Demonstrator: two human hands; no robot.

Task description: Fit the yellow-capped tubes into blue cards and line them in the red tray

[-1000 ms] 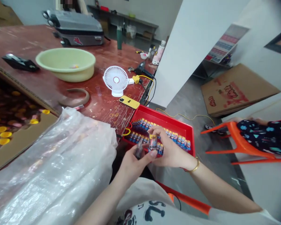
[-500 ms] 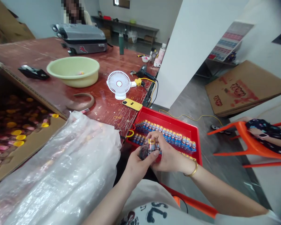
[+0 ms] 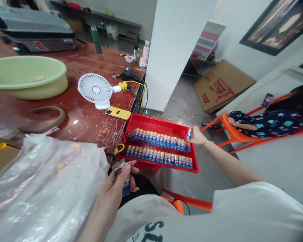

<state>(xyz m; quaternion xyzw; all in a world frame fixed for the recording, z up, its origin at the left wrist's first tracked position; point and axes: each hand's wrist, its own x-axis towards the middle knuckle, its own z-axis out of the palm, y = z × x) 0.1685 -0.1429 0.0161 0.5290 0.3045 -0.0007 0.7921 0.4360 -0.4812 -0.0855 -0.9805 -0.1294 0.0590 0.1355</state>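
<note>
My left hand [image 3: 121, 181] is closed on a small bunch of clear, printed plastic sleeves [image 3: 126, 189], with blue print showing below the fingers. It is in front of the red tray [image 3: 161, 123], near the white plastic bag [image 3: 65, 174]. Out to the right, my right hand [image 3: 198, 135] grips a small labelled tube [image 3: 189, 133] at the tray's far right corner. Inside the tray, similar tubes with yellow and blue labels stand in a back row [image 3: 161, 138] and a front row [image 3: 158, 156].
On the red-brown table are a white fan [image 3: 96, 89], a yellow phone [image 3: 118, 113], a pale green basin [image 3: 30, 90] and a grey suitcase [image 3: 37, 30]. A white pillar [image 3: 164, 60] rises behind the tray. At right, a person [image 3: 280, 124] sits on orange chairs.
My hands have separated. The right has carried a tube from in front of me to the tray's right end; the left has moved left with the sleeves. The view has turned right.
</note>
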